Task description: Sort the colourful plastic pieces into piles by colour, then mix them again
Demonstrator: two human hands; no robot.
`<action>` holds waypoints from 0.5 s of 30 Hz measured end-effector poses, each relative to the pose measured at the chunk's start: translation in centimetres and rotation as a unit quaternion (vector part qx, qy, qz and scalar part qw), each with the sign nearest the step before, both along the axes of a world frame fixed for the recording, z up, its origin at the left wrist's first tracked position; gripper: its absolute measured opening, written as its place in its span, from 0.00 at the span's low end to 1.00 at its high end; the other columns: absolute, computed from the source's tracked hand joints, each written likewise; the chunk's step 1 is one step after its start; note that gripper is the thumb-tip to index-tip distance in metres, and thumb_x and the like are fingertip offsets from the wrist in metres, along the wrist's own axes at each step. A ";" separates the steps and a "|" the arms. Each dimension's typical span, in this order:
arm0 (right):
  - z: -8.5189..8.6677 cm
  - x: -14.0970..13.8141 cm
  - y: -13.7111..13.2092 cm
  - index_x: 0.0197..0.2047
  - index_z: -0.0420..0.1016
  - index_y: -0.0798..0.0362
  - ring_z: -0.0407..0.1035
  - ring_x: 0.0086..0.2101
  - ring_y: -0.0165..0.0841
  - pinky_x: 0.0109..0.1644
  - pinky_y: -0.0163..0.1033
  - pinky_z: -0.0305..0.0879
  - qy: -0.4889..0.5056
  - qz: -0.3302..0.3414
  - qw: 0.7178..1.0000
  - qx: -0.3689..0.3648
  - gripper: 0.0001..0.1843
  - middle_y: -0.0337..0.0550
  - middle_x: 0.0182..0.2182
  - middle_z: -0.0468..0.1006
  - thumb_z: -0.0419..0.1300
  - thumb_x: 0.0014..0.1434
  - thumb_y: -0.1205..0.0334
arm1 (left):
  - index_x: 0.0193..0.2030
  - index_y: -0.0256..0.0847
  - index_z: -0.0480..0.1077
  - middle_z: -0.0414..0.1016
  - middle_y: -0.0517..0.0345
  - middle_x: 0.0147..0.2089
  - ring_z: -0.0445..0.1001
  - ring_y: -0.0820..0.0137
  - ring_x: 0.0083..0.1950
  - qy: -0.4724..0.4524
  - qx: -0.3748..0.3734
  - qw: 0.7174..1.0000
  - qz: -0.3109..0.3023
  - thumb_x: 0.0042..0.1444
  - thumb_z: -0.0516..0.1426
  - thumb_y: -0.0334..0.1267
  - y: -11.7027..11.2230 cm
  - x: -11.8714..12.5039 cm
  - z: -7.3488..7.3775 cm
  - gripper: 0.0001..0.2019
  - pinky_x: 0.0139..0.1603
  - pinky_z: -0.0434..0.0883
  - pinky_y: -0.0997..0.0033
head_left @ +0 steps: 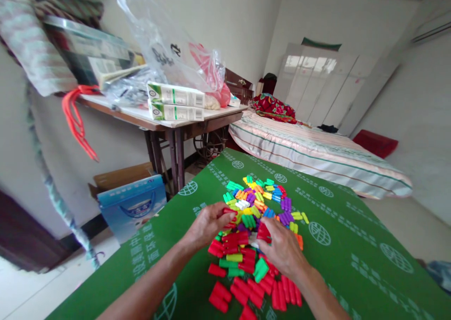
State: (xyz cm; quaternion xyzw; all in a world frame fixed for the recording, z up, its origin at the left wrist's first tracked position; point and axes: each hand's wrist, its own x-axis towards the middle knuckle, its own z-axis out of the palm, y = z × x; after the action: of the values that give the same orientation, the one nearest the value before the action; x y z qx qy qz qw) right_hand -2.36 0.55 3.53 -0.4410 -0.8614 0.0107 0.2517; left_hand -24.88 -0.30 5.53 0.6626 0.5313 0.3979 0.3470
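Note:
Many small plastic pieces, each like short rounded tubes joined side by side, lie in a loose heap on the green table (338, 273). My left hand (210, 223) is closed on a red plastic piece (229, 212) at the heap's left side. Over the right of the heap, my right hand (281, 245) grips another red plastic piece (263, 233) between thumb and fingers. Below the hands lie mostly red pieces (252, 292), with a green piece (261, 269) among them. Farther off are purple pieces (286, 204), white pieces (242, 204), and yellow, orange and blue ones.
To the left stands a side table (116, 111) bearing white-and-green boxes (176, 104), a clear plastic bag (162, 42) and a lidded bin (102, 47). A blue carton (134, 207) sits on the floor. Beyond the green table is a bed (317, 146) with a striped cover.

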 end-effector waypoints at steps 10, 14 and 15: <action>-1.3 1.5 2.0 0.57 0.68 0.59 0.71 0.47 0.42 0.51 0.44 0.67 -0.016 -0.112 0.993 -0.029 0.25 0.53 0.48 0.75 0.56 0.60 0.55 | 0.54 0.41 0.67 0.73 0.48 0.51 0.71 0.62 0.52 0.254 0.100 0.961 0.043 0.57 0.53 0.42 2.0 3.9 -1.1 0.19 0.50 0.68 0.66; -2.0 4.0 2.6 0.52 0.72 0.56 0.71 0.46 0.40 0.50 0.41 0.67 0.003 -0.132 0.991 -0.029 0.20 0.51 0.47 0.76 0.51 0.62 0.54 | 0.49 0.38 0.70 0.74 0.47 0.49 0.72 0.62 0.50 0.279 0.130 0.948 0.082 0.59 0.50 0.42 2.5 1.9 -2.3 0.16 0.51 0.69 0.63; -2.3 4.9 2.9 0.50 0.73 0.56 0.71 0.46 0.40 0.49 0.41 0.67 0.007 -0.145 0.989 -0.034 0.20 0.50 0.47 0.76 0.50 0.62 0.54 | 0.48 0.37 0.70 0.74 0.47 0.49 0.72 0.61 0.49 0.291 0.133 0.943 0.097 0.59 0.49 0.42 2.6 0.9 -2.7 0.16 0.51 0.69 0.63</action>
State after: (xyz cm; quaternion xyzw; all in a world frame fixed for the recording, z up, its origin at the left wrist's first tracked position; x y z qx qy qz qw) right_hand 2.51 3.44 1.22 -0.5697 -0.7856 0.0060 0.2414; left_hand -23.98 2.27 2.88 0.7348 0.6130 0.2866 0.0464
